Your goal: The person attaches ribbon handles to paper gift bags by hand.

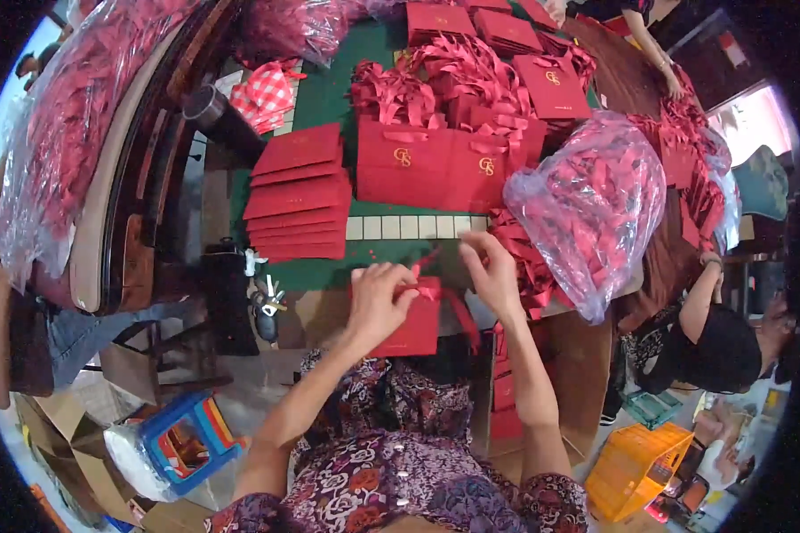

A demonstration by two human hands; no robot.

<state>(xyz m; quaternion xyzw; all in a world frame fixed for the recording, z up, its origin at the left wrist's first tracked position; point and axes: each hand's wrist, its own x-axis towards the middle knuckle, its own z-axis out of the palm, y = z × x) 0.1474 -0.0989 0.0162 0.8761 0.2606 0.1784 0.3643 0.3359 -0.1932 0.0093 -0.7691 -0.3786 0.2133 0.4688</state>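
Note:
A small red paper gift bag (406,333) lies at the near edge of the green table, in front of my body. My left hand (380,300) is closed on its upper part, with thumb and fingers at the red ribbon (428,290) there. To the right, my right hand (493,277) is raised above the table edge, thumb and forefinger apart, with nothing visible between them. A loose length of red ribbon (462,320) hangs between the bag and my right wrist. Part of the bag is hidden behind my left hand.
A fanned stack of red bags (298,209) lies ahead left. Upright red bags (404,169) full of ribbons stand beyond a row of pale tiles (409,227). A clear plastic sack of ribbons (596,209) sits right; a dark tumbler (222,120) stands left. A co-worker's arm (702,293) is at right.

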